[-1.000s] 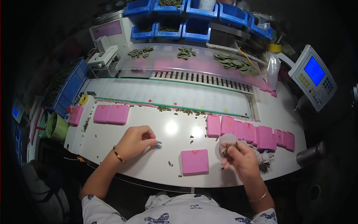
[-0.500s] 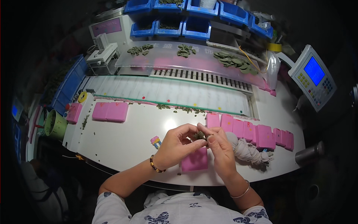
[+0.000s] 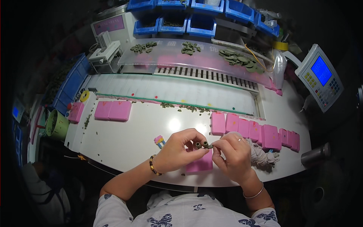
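Observation:
My left hand (image 3: 177, 150) pinches a small dark green piece (image 3: 205, 145) with two round, hollow-looking ends between thumb and fingers. At its right end, the closed thumb and fingers of my right hand (image 3: 235, 156) grip a thin dark part of the same piece. Just below both hands a pink block (image 3: 199, 165) lies on the white table, partly covered by my left hand. A small pink, yellow and blue object (image 3: 159, 141) sits left of my left hand. Beyond my right wrist is a bundled pale cloth (image 3: 262, 154).
Pink blocks (image 3: 271, 137) line the right side; more blocks (image 3: 112, 110) lie at the left. Behind is a glass-covered conveyor (image 3: 170, 90), below a clear shelf (image 3: 211, 66) with green pieces. A keypad display (image 3: 321, 77) stands right, blue bins (image 3: 201, 25) at the back.
My right hand has shifted right and turned, its fingers now at the piece's right end. The green piece shows two round ends. The whole view has shifted slightly.

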A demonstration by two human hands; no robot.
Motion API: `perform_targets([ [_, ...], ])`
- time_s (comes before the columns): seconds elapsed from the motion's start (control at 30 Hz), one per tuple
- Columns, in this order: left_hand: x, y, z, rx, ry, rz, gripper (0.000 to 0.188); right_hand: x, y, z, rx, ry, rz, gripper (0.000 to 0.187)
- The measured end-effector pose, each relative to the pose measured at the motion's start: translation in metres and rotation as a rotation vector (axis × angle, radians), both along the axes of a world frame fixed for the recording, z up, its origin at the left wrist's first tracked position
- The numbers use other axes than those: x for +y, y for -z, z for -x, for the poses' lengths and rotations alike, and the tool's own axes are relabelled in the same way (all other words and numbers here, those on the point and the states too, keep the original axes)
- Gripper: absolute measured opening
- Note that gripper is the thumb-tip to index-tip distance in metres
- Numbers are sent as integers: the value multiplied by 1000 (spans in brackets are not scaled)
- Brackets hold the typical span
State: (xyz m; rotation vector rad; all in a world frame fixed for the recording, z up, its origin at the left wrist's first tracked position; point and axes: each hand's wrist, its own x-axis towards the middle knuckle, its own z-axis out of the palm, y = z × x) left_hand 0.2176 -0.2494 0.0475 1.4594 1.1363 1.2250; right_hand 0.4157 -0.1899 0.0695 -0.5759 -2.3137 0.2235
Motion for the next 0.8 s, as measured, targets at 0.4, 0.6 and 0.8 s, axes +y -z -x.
perform_targets([
  [0.4,3,-3,3,-127,-57,21,21,14,10,-1,215,52,745,5],
  [0.6,12,5,9,-696,-79,303,31,17,15,6,171,90,380,13],
  [0.8,16,7,6,-424,-42,186,30,23,7,4,449,-42,1194,24],
])
